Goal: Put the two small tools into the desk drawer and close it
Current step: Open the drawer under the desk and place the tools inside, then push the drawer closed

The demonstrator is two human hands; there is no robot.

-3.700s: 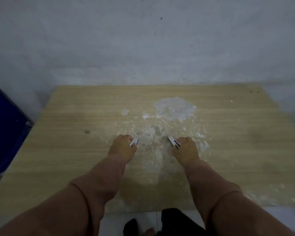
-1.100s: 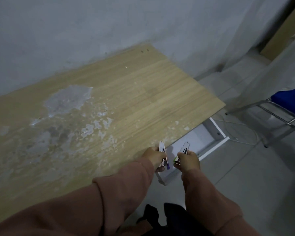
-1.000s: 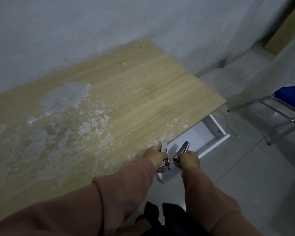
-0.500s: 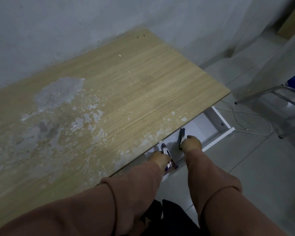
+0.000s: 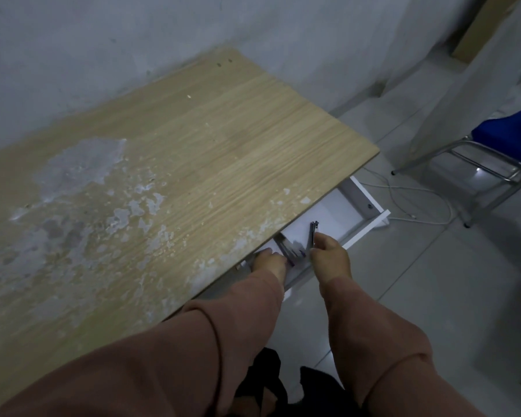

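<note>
Half a second ago both hands were at the drawer's front edge; now they have gone down inside the white drawer (image 5: 348, 206). The left hand (image 5: 268, 261) is laying its blurred tool (image 5: 286, 249) on the floor of the drawer, fingers loosening. The right hand (image 5: 328, 257) still pinches its tool (image 5: 313, 233) upright. Release comes next, I think, then closing.
</note>
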